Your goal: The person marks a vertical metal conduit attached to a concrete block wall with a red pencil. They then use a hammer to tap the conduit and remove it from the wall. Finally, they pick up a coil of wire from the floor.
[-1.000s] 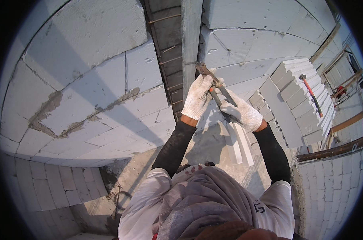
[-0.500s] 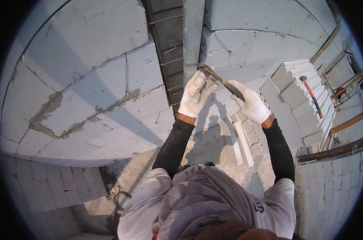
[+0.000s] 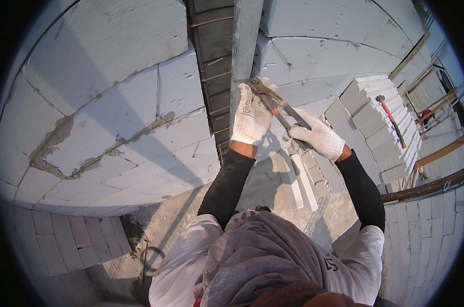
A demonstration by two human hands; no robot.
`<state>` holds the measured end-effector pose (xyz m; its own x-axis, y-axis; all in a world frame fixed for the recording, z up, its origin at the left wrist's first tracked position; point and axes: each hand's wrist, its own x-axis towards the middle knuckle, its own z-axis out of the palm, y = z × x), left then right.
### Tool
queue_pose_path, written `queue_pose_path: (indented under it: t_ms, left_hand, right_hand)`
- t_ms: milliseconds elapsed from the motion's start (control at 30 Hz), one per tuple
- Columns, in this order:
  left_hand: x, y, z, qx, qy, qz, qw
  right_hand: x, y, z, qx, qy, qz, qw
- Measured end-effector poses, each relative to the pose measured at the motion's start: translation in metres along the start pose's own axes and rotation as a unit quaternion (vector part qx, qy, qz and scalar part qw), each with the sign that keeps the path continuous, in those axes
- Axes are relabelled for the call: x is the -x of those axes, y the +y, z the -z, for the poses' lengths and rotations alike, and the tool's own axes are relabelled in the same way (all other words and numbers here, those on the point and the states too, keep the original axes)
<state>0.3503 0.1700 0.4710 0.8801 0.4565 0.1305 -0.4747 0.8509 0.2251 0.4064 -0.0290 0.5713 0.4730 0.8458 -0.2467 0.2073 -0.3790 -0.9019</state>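
A pair of pincers (image 3: 279,108) with long grey handles and orange marks slants in front of a grey upright post (image 3: 246,46). My right hand (image 3: 321,137), in a white knitted glove, closes round the handle ends, and the handles stand apart. The pincers' head lies between the thumb and fingers of my left hand (image 3: 252,117), which cups round it in a dotted white glove. Part of the left fingers is behind the tool. Whether anything sits in the jaws cannot be made out.
Pale block walls (image 3: 109,77) flank a dark vertical gap (image 3: 214,66) crossed by rebar. A red-handled hammer (image 3: 390,120) rests on stacked blocks (image 3: 367,110) at the right. White block strips (image 3: 298,179) stand below my hands. A coiled hose or cable (image 3: 152,258) lies lower left.
The pincers' handles have spread apart. My left hand has turned so its palm shows more, its fingers now round the tool's head. My right hand has lowered slightly.
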Motion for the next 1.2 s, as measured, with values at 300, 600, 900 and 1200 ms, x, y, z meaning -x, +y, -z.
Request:
queue_pose_path:
  t_ms: [300,600,900,1200]
  left_hand:
    - [0.000,-0.001,-0.001,0.020,-0.018,-0.009,1.000]
    - [0.003,-0.013,-0.028,0.025,-0.007,-0.030,0.999]
    - [0.000,-0.007,-0.042,-0.115,0.016,-0.061,0.991]
    - [-0.021,0.011,-0.011,-0.009,-0.125,0.072,0.989]
  right_hand:
    - [-0.013,0.038,-0.015,0.258,0.157,0.205,0.931]
    - [-0.007,0.047,-0.030,0.653,0.360,0.197,0.637]
    - [-0.006,0.045,-0.049,0.360,0.263,0.195,0.874]
    - [-0.020,0.038,-0.023,-0.023,-0.053,0.056,0.997]
